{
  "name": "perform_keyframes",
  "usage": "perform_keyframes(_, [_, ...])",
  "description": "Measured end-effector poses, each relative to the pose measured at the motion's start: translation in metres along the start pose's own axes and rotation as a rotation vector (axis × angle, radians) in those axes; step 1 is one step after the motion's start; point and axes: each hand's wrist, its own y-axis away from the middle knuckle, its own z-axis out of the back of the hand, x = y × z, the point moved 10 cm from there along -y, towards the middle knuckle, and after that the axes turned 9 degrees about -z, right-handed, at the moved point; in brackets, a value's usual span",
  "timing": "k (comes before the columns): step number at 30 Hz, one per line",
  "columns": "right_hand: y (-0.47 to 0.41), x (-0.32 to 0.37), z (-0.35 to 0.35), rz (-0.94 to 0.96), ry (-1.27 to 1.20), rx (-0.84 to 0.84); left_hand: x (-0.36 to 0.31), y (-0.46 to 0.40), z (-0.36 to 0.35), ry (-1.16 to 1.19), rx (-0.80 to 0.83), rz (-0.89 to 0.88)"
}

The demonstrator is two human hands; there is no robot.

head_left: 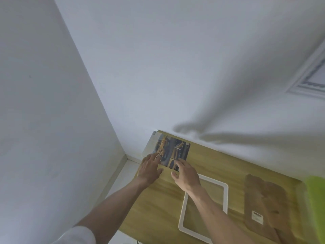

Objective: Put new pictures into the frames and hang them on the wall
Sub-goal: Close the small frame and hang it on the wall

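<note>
1. Setting: a wooden table [219,166] pushed into the corner of a white-walled room; a framed picture [314,78] hangs on the wall at upper right.
2. Nearest: an empty white frame [186,205] lies flat under the right forearm. Just beside it lies a brown backing board [263,199]. Risk: a withdrawing arm could drag the frame off the near edge.
3. Right hand [186,176]: fingers extended, resting on the near edge of the picture [173,152]; nothing grasped.
4. Left hand [149,168]: fingers straight, tips pressing the picture's left side.
5. Farthest: the picture lies on a clear sheet [149,147] at the table's far left corner. Risk: uneven pushing could slide either off the corner, or smudge the print.
</note>
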Motion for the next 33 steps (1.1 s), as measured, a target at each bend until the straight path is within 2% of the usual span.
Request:
perform_keyframes(4, [-0.023, 0.007, -0.010, -0.026, 0.052, 0.028, 0.010, -0.018, -0.007, -0.048, 0.030, -0.091])
perform_keyframes(8, [-0.041, 0.004, -0.018, -0.045, 0.099, 0.058, 0.019, -0.029, -0.023, -0.155, 0.131, -0.167])
perform_keyframes(16, [-0.049, -0.003, -0.030, -0.009, 0.153, 0.079, 0.015, -0.030, -0.017, -0.114, -0.030, -0.347])
perform_keyframes(21, [-0.045, -0.011, -0.026, 0.052, 0.089, 0.035, 0.010, -0.022, -0.006, -0.197, -0.137, -0.467])
perform_keyframes(25, [-0.035, -0.001, -0.003, 0.184, 0.173, -0.151, 0.006, -0.020, 0.008, -0.258, -0.209, -0.550])
perform_keyframes(29, [-0.013, 0.036, 0.030, 0.404, 0.118, -0.374, -0.011, -0.021, 0.033, -0.220, -0.301, -0.577])
perform_keyframes(31, [-0.003, 0.045, 0.049, 0.437, 0.035, -0.468, -0.022, -0.020, 0.049, -0.143, -0.343, -0.559])
perform_keyframes(33, [0.002, 0.045, 0.069, 0.390, -0.058, -0.535, -0.020, -0.023, 0.065, -0.012, -0.371, -0.464])
